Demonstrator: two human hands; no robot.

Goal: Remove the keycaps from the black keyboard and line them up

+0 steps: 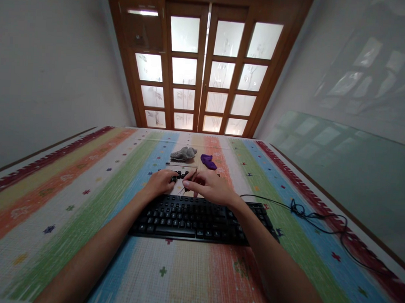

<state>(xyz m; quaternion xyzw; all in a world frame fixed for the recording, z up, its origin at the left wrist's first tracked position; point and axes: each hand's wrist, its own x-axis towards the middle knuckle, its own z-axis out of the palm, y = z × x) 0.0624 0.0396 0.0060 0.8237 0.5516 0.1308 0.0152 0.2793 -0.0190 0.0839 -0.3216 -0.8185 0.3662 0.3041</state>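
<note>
A black keyboard (pixel 180 217) lies across the tablecloth, below both hands. Just beyond its far edge, my left hand (pixel 160 183) rests with curled fingers closed on a small black keycap (pixel 173 179). Several loose black keycaps (pixel 184 174) sit in a row between and behind the hands. My right hand (pixel 210 186) hovers over the keyboard's far edge, its thumb and fingers pinched together on a thin wire tool (pixel 181 191). A small dark piece shows at its fingertips, too small to make out clearly. The fingers partly hide the tool.
Behind the hands lie a crumpled grey cloth (pixel 184 153) and a purple cloth (pixel 208 161). A thin dark stick (pixel 181 164) is in front of the grey cloth. The keyboard's black cable (pixel 301 211) loops over the table's right side. Wooden glass-paned doors (pixel 203 65) stand beyond the table.
</note>
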